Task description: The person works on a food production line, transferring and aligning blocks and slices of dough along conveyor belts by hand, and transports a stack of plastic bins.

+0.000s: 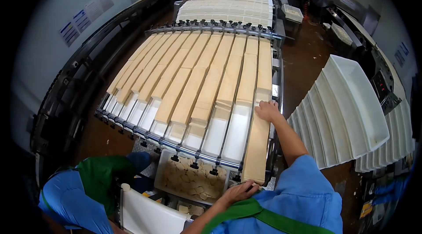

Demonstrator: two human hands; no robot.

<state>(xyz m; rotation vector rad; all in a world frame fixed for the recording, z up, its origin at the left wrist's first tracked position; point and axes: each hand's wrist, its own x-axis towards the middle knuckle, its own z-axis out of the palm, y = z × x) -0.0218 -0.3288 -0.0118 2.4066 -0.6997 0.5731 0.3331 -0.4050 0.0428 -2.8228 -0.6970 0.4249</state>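
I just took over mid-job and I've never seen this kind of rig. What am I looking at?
There is no robot here. One camera on a person's head looks forward and down at two bare hands, giving this single picture.

The right hand is at the far end of a long pale block, in the rightmost lane. The left hand is at its near end. How firmly either grips, I can't tell.

More pale blocks lie in lanes divided by thin rods, above a white surface. A metal bar crosses the near side.

Below is a tub of pale pieces; right, a stack of white trays. The person at lower left is someone else.
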